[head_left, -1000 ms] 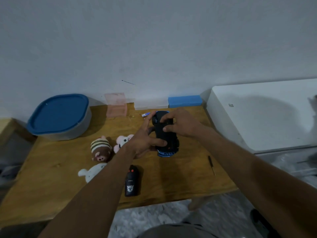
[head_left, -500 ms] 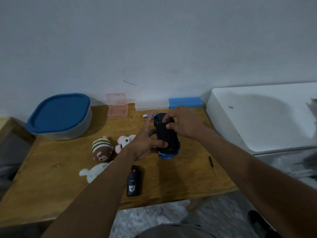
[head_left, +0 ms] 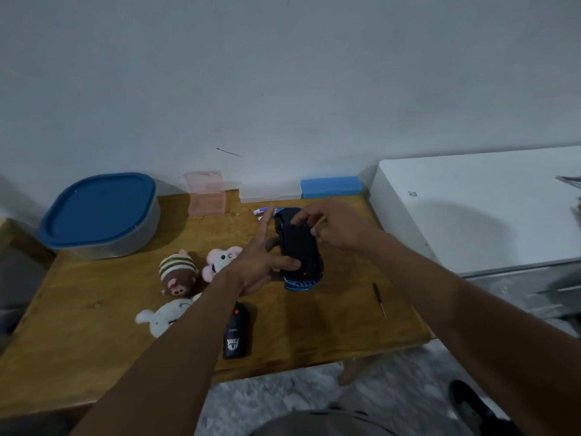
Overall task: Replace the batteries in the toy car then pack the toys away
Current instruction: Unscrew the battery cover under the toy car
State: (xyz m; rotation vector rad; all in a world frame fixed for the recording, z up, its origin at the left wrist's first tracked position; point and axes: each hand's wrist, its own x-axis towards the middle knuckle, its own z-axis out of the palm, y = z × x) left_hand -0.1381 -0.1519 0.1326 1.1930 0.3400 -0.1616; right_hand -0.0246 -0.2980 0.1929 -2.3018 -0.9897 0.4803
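Two bare hands hold a toy car (head_left: 298,247) belly-up above the middle of a wooden table (head_left: 94,341), its black underside facing the camera and its blue nose pointing toward the person. The left hand (head_left: 261,262) cradles the near half, with the thumb clamped across the chassis and the forefinger pointing straight up alongside it. The right hand (head_left: 339,228) reaches over the far end with curled fingers, their tips on the underside; whether they pinch any small part there cannot be made out. Small batteries (head_left: 261,211) lie on the table just beyond the car. A black remote control (head_left: 235,332) sits near the front edge and a slim screwdriver (head_left: 379,299) lies well to the right. Three soft toys cluster left of the car: a brown striped plush (head_left: 177,273), a pink plush (head_left: 220,259) and a white plush (head_left: 163,319). A blue-lidded container (head_left: 100,212) stands at the far left corner. Against the wall are a pink case (head_left: 206,196), a clear box (head_left: 270,195) and a blue box (head_left: 330,187).
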